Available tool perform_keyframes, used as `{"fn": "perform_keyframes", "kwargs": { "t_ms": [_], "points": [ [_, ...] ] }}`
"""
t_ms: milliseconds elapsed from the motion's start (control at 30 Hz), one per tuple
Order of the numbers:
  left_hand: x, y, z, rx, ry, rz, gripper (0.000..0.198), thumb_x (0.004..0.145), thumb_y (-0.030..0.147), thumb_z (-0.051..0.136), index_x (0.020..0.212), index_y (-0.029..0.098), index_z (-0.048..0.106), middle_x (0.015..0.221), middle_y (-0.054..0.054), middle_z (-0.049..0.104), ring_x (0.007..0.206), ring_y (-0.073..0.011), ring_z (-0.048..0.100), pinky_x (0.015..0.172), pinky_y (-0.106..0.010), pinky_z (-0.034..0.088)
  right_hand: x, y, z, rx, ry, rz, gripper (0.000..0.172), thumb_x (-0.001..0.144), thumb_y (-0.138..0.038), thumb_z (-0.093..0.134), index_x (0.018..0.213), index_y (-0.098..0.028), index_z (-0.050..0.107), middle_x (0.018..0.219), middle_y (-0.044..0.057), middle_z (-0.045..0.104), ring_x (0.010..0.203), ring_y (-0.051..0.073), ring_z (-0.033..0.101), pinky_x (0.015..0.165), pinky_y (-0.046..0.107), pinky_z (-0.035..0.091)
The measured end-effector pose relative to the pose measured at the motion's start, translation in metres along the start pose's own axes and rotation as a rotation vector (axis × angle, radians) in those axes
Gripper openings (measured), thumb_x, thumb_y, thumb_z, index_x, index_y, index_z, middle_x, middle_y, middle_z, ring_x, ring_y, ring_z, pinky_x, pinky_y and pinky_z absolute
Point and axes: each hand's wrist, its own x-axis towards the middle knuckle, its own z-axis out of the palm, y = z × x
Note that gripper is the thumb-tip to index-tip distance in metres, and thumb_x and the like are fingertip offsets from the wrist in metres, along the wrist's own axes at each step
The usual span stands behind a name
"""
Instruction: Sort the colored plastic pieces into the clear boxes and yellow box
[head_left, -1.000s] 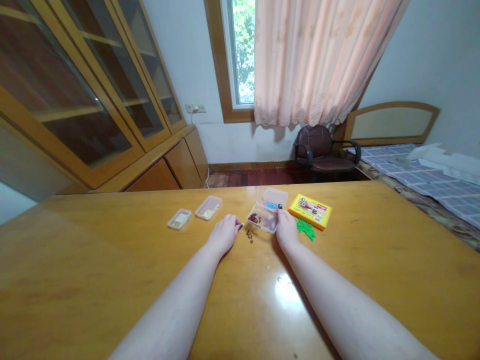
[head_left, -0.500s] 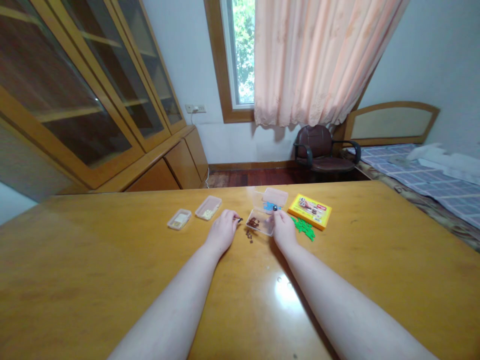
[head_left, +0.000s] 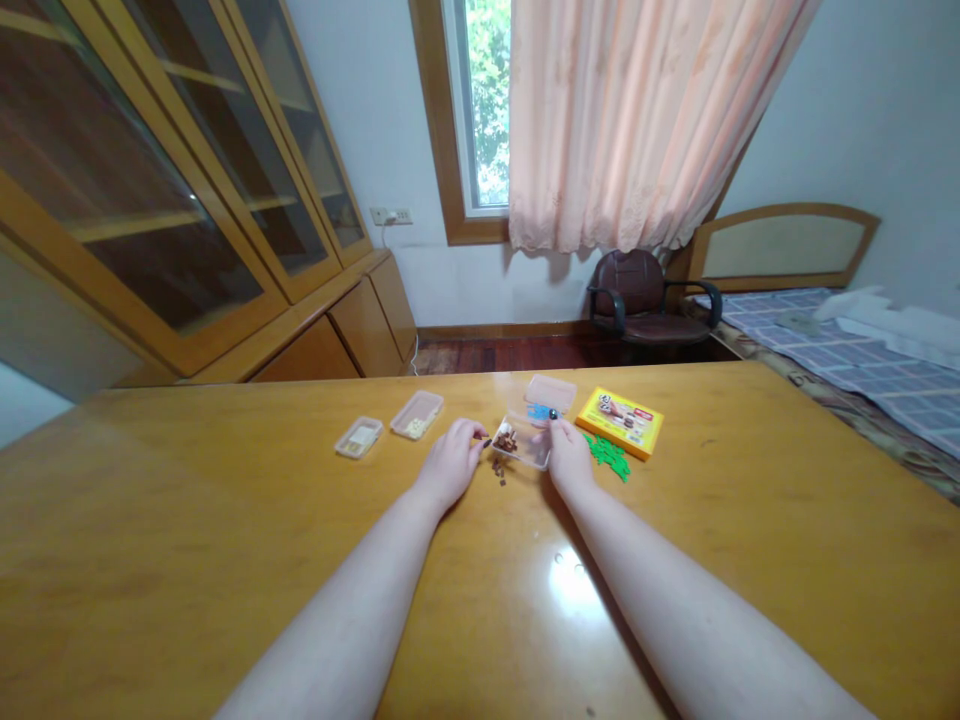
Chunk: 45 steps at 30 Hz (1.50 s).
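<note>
My right hand (head_left: 571,455) grips the right side of a small clear plastic box (head_left: 531,456), thumb at its rim. Small brown pieces (head_left: 507,441) lie heaped in the box's left part. At the box's left edge, my left hand (head_left: 452,464) has its fingers pinched together. A dark spot shows at those fingertips; whether it is a nail or a small piece I cannot tell. A few loose brown pieces (head_left: 499,471) lie on the table just in front of the box. Behind it are blue pieces (head_left: 538,411), partly hidden, near a clear lid or tray (head_left: 551,391).
Right of my right hand, green pieces (head_left: 609,458) lie in front of a yellow printed box (head_left: 621,422). Two clear boxes with pale pieces, a larger one (head_left: 417,414) and a smaller one (head_left: 359,438), stand left on the wooden table (head_left: 225,540). A chair (head_left: 636,300) stands beyond.
My left hand has moved slightly right, bringing its fingertips to the box's edge. My right hand and the box have shifted only a little.
</note>
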Motion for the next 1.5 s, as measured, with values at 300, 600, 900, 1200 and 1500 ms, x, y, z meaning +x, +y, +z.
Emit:
{"fn": "perform_keyframes", "kwargs": {
  "t_ms": [300, 600, 900, 1200, 1500],
  "points": [
    [-0.0012, 0.0029, -0.0038, 0.095, -0.276, 0.051, 0.02, 0.084, 0.022, 0.045, 0.098, 0.025, 0.057, 0.093, -0.003, 0.053, 0.088, -0.0154, 0.053, 0.079, -0.026, 0.04, -0.0021, -0.0086, 0.0013, 0.102, 0.059, 0.034, 0.028, 0.073, -0.044, 0.043, 0.065, -0.02, 0.055, 0.054, -0.001, 0.058, 0.043, 0.012, 0.044, 0.044, 0.025, 0.034],
    [-0.0022, 0.0045, -0.0042, 0.083, -0.29, 0.071, 0.018, 0.085, 0.027, 0.044, 0.095, 0.026, 0.06, 0.09, -0.002, 0.053, 0.084, -0.0143, 0.053, 0.077, -0.024, 0.04, -0.002, -0.0063, 0.003, 0.155, 0.06, 0.055, 0.029, 0.072, -0.045, 0.044, 0.066, -0.019, 0.056, 0.055, -0.001, 0.058, 0.043, 0.012, 0.044, 0.044, 0.025, 0.034],
    [-0.0015, 0.0037, -0.0023, 0.124, -0.275, 0.055, 0.015, 0.083, 0.025, 0.046, 0.093, 0.022, 0.058, 0.091, -0.003, 0.055, 0.086, -0.0162, 0.054, 0.077, -0.027, 0.04, -0.0008, -0.0051, 0.002, 0.146, 0.067, 0.039, 0.029, 0.072, -0.044, 0.045, 0.066, -0.019, 0.058, 0.056, 0.001, 0.059, 0.047, 0.013, 0.047, 0.046, 0.025, 0.035],
    [-0.0007, 0.0019, -0.0039, 0.05, -0.259, -0.008, 0.018, 0.084, 0.023, 0.043, 0.093, 0.021, 0.058, 0.094, -0.004, 0.057, 0.089, -0.0165, 0.054, 0.082, -0.028, 0.04, -0.0023, -0.0074, 0.0014, 0.133, 0.053, 0.04, 0.031, 0.072, -0.045, 0.042, 0.069, -0.018, 0.057, 0.055, 0.0, 0.058, 0.042, 0.011, 0.043, 0.042, 0.024, 0.034],
    [-0.0009, -0.0021, -0.0016, 0.104, -0.251, 0.022, 0.011, 0.081, 0.022, 0.048, 0.088, 0.021, 0.057, 0.089, -0.003, 0.057, 0.083, -0.0157, 0.055, 0.075, -0.026, 0.04, -0.0017, -0.0076, 0.0031, 0.134, 0.06, 0.044, 0.03, 0.072, -0.044, 0.043, 0.066, -0.018, 0.056, 0.054, 0.0, 0.057, 0.042, 0.011, 0.043, 0.043, 0.023, 0.033]
  ]
}}
